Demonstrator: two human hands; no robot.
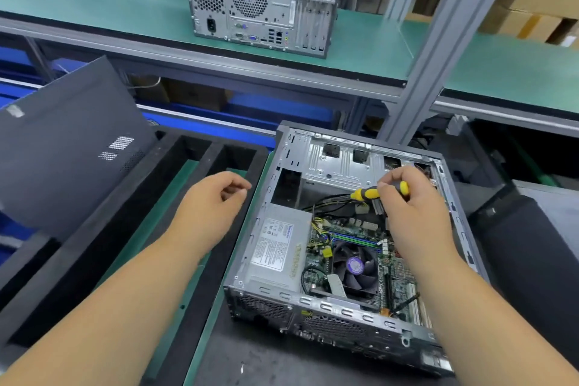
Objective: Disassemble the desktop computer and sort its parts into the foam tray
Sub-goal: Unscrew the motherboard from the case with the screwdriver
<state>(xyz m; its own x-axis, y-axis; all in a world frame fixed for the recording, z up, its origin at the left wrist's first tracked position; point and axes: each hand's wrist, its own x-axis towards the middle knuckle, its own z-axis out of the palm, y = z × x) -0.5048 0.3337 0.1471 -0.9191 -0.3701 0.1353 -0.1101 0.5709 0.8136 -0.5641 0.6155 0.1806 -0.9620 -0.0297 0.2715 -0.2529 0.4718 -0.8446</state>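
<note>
An open desktop computer case [282,147] lies on its side on the bench. Inside it I see a grey power supply [275,244], a motherboard [354,226] and a CPU fan [355,266]. My right hand [410,204] grips a yellow and black screwdriver [368,193] over the upper part of the case, the tip pointing left toward the cables. My left hand [216,200] hovers left of the case with loosely curled fingers and holds nothing. The black foam tray [200,166] lies to the left. The dark side panel [69,141] leans over its left part.
A second, closed computer tower [263,3] stands on the green upper shelf. A grey metal post [445,41] rises behind the open case. Blue bins [250,110] sit under the shelf. A dark box [526,244] stands to the right of the case.
</note>
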